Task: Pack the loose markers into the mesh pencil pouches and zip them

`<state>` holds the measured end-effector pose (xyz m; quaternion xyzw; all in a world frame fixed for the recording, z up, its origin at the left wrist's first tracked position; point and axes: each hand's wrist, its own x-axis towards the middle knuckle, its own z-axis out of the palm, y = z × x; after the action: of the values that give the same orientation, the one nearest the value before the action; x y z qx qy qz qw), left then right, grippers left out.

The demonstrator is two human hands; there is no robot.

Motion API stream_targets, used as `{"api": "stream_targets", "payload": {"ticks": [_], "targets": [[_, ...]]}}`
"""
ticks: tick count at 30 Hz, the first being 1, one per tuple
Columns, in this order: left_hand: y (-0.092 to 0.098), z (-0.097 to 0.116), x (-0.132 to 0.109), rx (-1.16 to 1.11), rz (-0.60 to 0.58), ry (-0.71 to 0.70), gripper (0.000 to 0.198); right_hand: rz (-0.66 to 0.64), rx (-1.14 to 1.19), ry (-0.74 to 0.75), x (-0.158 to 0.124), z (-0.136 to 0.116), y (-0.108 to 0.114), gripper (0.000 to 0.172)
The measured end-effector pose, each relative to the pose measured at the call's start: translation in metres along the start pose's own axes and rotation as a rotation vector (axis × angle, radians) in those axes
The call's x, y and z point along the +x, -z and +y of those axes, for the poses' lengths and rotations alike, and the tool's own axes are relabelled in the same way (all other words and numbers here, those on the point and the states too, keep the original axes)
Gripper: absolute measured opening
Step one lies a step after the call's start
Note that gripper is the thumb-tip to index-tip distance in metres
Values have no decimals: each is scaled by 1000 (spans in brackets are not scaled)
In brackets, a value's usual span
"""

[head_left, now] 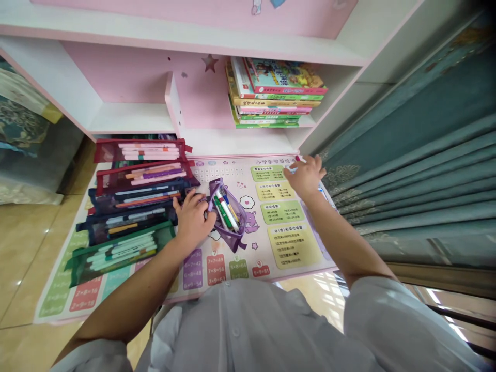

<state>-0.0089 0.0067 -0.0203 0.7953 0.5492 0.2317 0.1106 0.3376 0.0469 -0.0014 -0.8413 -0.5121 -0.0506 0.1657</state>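
Observation:
My left hand (196, 217) is at the left rim of an unzipped purple mesh pencil pouch (238, 206), its thumb and forefinger closed on the edge. Inside lie several markers (228, 211), some with green and blue parts. At the back right of the printed mat, my right hand (306, 176) has its thumb and forefinger drawn together and the other fingers spread. A small magenta tip (297, 158) shows by those fingertips; the rest of it is hidden. Left of my left hand, mesh pouches in red (140, 151), dark blue (124, 199) and green (116, 253) hold pens.
A pink and white shelf (236, 142) rises behind the mat (228, 175), with a stack of books (277, 98) at its right. Teal curtains (406, 144) hang close on the right. Tiled floor (23, 248) shows at the left.

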Motion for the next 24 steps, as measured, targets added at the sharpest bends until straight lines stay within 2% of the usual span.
{"api": "stream_targets", "payload": {"ticks": [4, 8, 12, 24], "targets": [[0, 0, 1, -1, 5, 10, 16, -31, -121, -140, 29, 41, -15, 40], [0, 1, 1, 1, -3, 22, 16, -112, -167, -200, 41, 58, -26, 51], [1, 1, 1, -10, -13, 19, 17, -186, -203, -237, 45, 60, -29, 55], [3, 2, 1, -21, -27, 33, 18, -238, -244, -269, 47, 57, -28, 51]]}}
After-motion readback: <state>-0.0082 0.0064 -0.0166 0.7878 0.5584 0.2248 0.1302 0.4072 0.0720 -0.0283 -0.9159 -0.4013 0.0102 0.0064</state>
